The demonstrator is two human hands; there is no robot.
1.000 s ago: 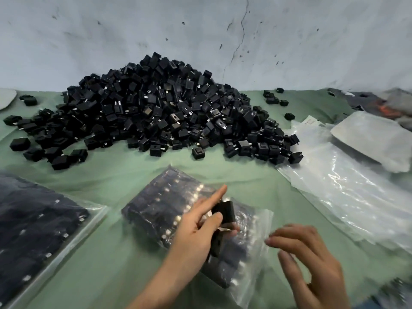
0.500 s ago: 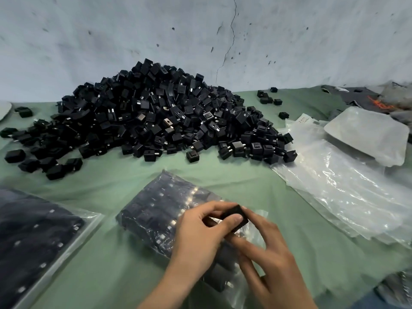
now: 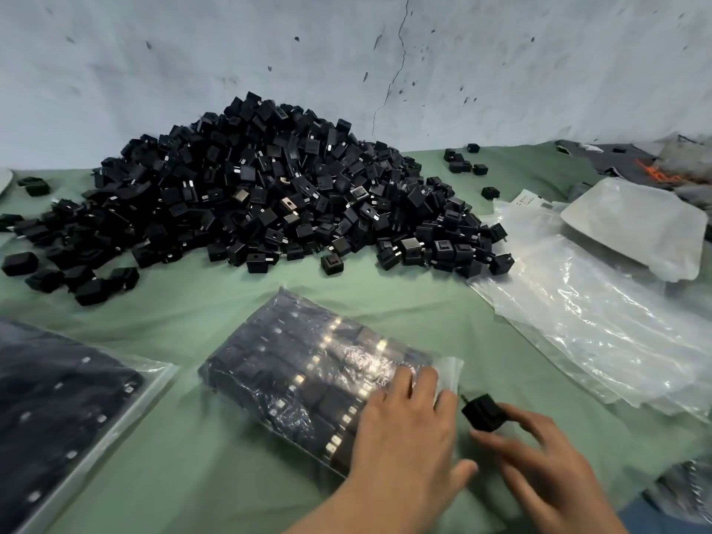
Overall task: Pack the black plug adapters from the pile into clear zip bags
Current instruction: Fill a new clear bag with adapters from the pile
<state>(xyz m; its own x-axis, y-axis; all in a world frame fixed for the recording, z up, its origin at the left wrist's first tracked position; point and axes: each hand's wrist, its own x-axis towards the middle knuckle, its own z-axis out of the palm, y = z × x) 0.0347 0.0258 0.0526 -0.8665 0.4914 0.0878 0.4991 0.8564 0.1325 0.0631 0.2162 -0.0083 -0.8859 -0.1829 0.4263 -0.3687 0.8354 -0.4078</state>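
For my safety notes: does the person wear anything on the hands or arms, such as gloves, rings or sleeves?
No. The left hand and the right hand are bare, without gloves, rings or a watch. The left forearm shows no sleeve.

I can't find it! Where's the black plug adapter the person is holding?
Head view, lower right of centre: the plug adapter is pinched in the right hand, just right of the filled zip bag under the left hand.
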